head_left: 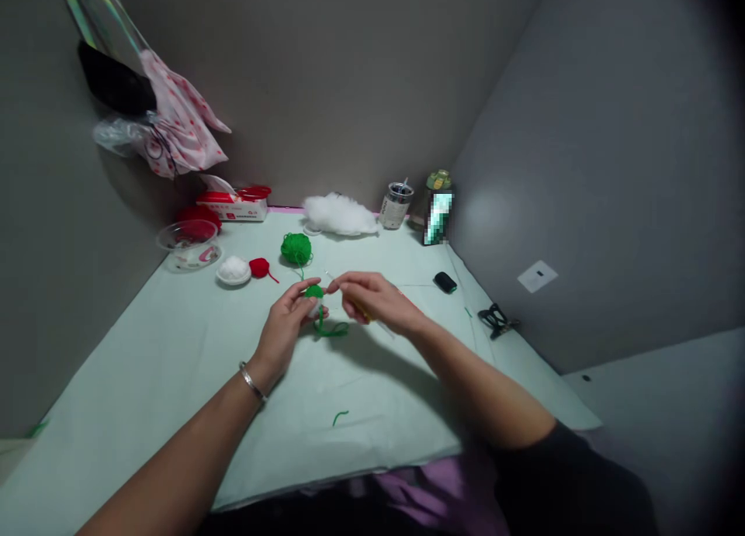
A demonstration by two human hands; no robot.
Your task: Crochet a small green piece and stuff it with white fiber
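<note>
Fingers of the left hand pinch a small green-and-white piece above the table — near a green yarn ball — while the right hand curls round a slim yellow tool.

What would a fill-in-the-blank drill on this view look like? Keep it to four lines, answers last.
1. The left hand holds a small piece in green and ____.
2. The bracelet is on the person's ____ wrist.
3. To the right of the small red ball in the picture, the larger yarn ball is ____.
4. In the picture, the phone is to the ____ of the can.

Missing words: white; left; green; right.
</note>
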